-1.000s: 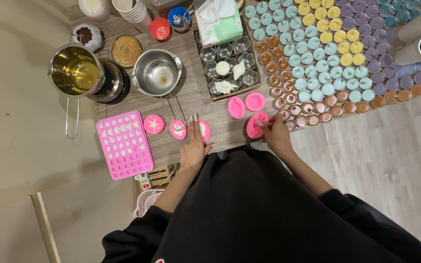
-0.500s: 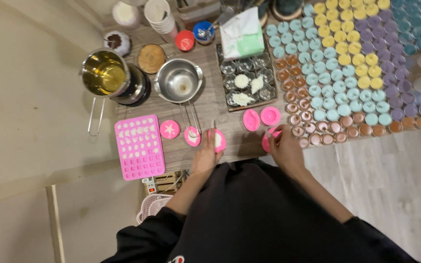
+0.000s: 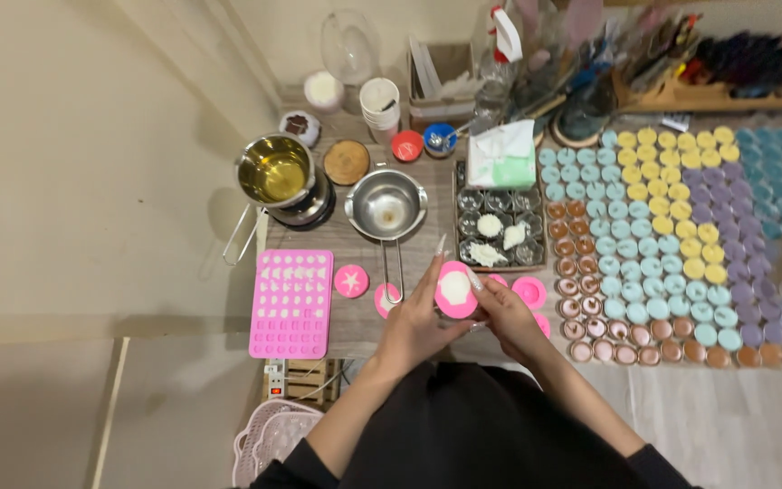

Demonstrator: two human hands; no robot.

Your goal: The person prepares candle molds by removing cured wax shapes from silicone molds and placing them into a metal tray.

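My left hand and my right hand together hold a round pink mould with a white wax piece in its middle, lifted just above the table's near edge. My right fingers pinch its right rim, my left fingers cup it from below and the left. Two more pink round moulds lie right of my hands. A pink star mould and another small pink mould lie to the left.
A large pink tray mould lies at the left. An empty steel pot, a pot of yellow liquid and a dark tray of glass cups stand behind. Several rows of coloured small candles cover the right side.
My left hand lifted the pink mould off the table and my right hand left the other mould to join it. The camera tilted up, showing more of the table's back.
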